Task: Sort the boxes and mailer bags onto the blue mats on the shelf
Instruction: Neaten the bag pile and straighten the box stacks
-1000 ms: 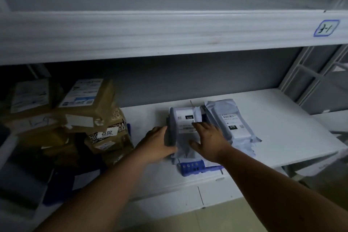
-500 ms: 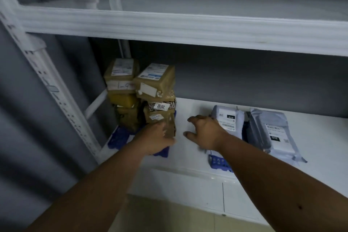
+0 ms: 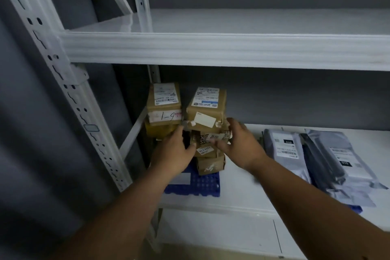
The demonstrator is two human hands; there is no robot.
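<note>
Boxes (image 3: 205,133) stacked; both hands (image 3: 175,150) flank stack, fingers curled.

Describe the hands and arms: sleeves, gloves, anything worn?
Both are bare. The left hand and right hand have no gloves, and no rings or watch show. Both forearms are uncovered up to the frame edge; no sleeves in view.

A: Place type?
B: Parcel storeroom or small warehouse, dim, grey walls.
A: Evidence?
B: White slotted-steel rack (image 3: 69,91), two boards. Stacked cardboard boxes (image 3: 205,110) with shipping labels on a blue mat (image 3: 202,186) at the lower shelf's left end; grey mailer bags (image 3: 329,154), barcoded, toward its right end.
</note>
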